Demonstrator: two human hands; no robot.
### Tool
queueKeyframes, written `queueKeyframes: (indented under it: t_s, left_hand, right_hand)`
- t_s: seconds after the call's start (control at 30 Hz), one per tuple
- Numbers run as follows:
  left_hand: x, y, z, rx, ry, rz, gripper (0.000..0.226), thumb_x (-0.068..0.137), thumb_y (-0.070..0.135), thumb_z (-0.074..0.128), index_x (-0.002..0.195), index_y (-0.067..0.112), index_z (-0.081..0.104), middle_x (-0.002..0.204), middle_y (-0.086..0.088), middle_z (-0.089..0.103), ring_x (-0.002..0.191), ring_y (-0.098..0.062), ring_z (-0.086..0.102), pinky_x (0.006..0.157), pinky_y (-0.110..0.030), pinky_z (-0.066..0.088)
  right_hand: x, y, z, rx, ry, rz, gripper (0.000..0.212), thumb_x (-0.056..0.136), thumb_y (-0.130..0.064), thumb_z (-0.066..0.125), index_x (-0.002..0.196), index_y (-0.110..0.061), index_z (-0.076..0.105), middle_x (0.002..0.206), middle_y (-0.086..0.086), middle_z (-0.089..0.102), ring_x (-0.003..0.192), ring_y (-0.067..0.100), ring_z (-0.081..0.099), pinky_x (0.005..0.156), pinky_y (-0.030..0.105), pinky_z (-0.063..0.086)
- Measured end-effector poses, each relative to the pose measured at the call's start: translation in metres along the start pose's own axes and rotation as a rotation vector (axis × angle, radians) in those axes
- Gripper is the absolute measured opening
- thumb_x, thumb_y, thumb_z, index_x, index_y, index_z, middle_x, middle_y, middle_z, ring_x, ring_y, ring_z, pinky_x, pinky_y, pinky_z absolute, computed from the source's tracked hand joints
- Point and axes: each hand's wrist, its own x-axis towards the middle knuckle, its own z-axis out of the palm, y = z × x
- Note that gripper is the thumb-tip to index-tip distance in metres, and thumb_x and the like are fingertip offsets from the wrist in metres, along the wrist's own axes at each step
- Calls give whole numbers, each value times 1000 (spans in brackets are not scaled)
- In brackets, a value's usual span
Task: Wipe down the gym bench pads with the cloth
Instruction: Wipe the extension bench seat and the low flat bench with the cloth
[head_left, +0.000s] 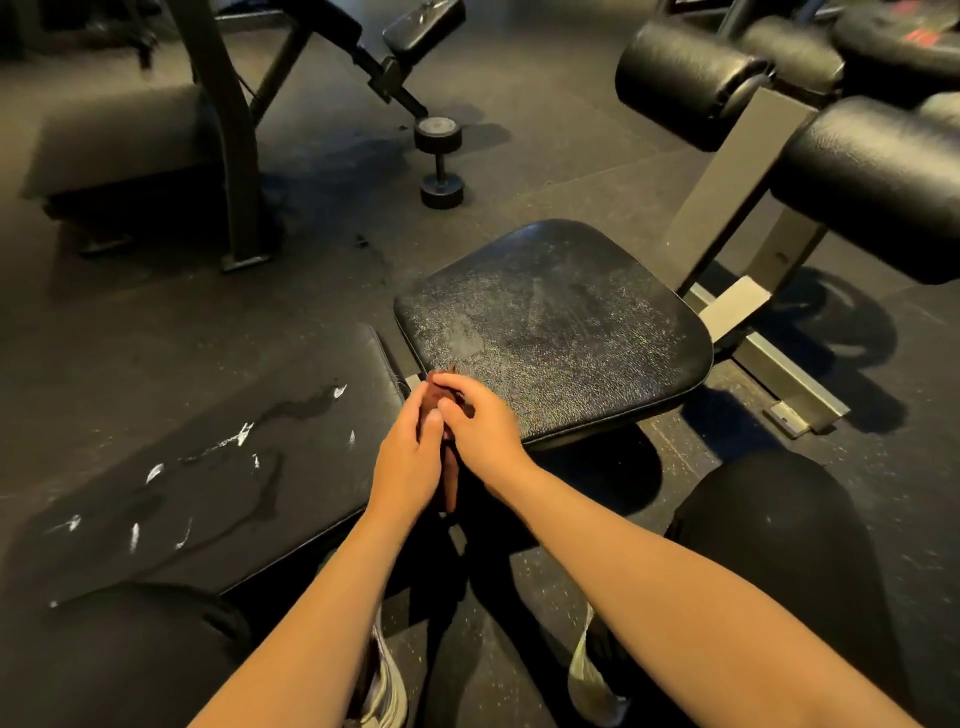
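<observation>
Black vinyl first: the back pad (208, 467) on the left is the biggest job. It's got wet-looking streaks and white scuffs all over it. The seat pad (561, 332) just past it has a speckled sheen, and I can't tell if that's damp or dust. The rollers (872, 176) up on the right count as pads too, so don't skip them.

Both hands are over the gap between the two pads. The left hand (405, 462) and right hand (483, 426) are pressed close together with the brown cloth (451, 486) bunched between them. Their fingers (462, 389) are curled tight round it, and a tail hangs out below. It isn't touching either pad yet.

My guess is this is the refold or wring step. To do it well:
- Shake the cloth out into a flat, palm-sized pad with a clean face out. A wad only smears.
- Wipe in long overlapping passes.
- Go over the seams and edges too.
- Flip the cloth before moving to the next pad.

Small stuff: there's a dumbbell (440, 161) lying on the floor (545, 130) further out, well out of the way.
</observation>
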Motion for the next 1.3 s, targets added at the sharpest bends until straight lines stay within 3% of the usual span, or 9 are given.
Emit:
queueKeyframes:
  t_s: [0.07,0.17,0.27,0.37,0.7,0.87,1.0,1.17,1.3]
  left_hand:
    - [11,4,-2,-44,-8,5,51,105,23,46,154,35,36,152,11,47,132,-5,47,95,-13,33]
    - [31,6,-1,-25,35,60,50,101,13,53,147,30,48,145,9,55,128,-5,51,91,-2,32]
    - [58,8,1,36,165,27,45,98,8,50,137,28,60,138,5,61,127,-12,54,95,-11,31]
    - [87,10,1,86,240,-28,45,101,8,44,138,30,58,141,6,57,123,-7,50,93,-13,28]
    - [177,10,-3,149,337,-71,43,104,12,41,138,31,58,140,5,56,123,-18,53,94,-27,36]
    - [191,0,19,306,114,70,38,102,43,34,131,38,58,147,16,49,129,-19,47,101,-38,43]
    - [180,0,25,346,136,34,39,108,32,33,140,35,56,151,17,44,134,-16,31,97,-22,26]
    - [143,1,31,374,106,132,34,105,35,37,125,40,65,135,22,56,122,-14,38,90,-37,48]
    - [130,-5,31,400,97,220,31,104,35,42,122,37,68,130,20,60,117,-15,41,89,-40,50]
  right_hand:
    - [11,-6,-1,35,-17,24,36,97,-8,53,128,-23,65,122,-10,65,107,-3,59,87,4,42]
    - [28,-10,-7,-36,-3,19,35,98,-14,51,128,-28,62,119,-12,66,109,4,60,96,22,47]
    - [49,-4,-18,-254,31,-46,32,98,-18,52,125,-26,64,120,-6,68,111,11,61,97,30,47]
    - [71,3,-27,-450,60,-86,29,99,-22,48,121,-25,67,122,-4,66,115,16,55,96,35,46]
    - [122,8,-14,-560,27,-144,32,100,-23,48,126,-25,65,126,-6,64,122,17,51,107,41,39]
    - [124,15,-8,-609,90,-212,30,97,-24,51,122,-27,66,121,-8,67,116,18,53,100,42,41]
    - [125,20,-8,-540,131,-213,31,99,-19,49,124,-20,66,120,-3,67,114,19,56,102,40,43]
    - [116,22,-10,-476,163,-197,28,98,-16,48,116,-20,68,115,-4,66,110,14,52,93,24,39]
    - [113,26,-13,-449,182,-153,26,98,-14,48,114,-15,68,114,0,64,109,16,50,89,18,31]
